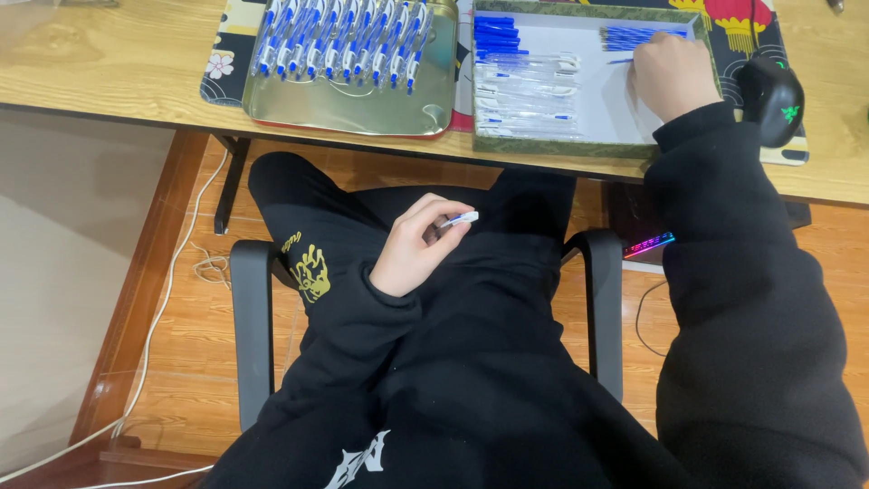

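- Two bare hands in view, both in black sleeves; person sits in a black chair [251, 317] at a wooden desk [118, 63].
- Left hand [415, 246] is low over the lap, fingers curled together and pinched on a small clear pen barrel [460, 219] with a white end (only the tip sticks out past the fingertips).
- Right hand [672, 74] is up on the desk, reaching into the green-rimmed tray [561, 145] with a white floor; fingers bent down at a loose blue refill [619, 62], whether it is actually gripped cannot be told.
- Blue refills [634, 36] lie in a bunch at the tray's far right, just beside that hand.
- Blue caps [496, 34] are piled at the tray's far left; clear barrels [527, 91] are stacked in rows below them.
- Gold metal tray [348, 104] sits left of the green one, touching or nearly so, holding a row of finished blue-and-white pens [339, 41] along its far edge.
- Black computer mouse [772, 98] sits just right of the right wrist.
- White cable [163, 299] trails on the wood floor at left.
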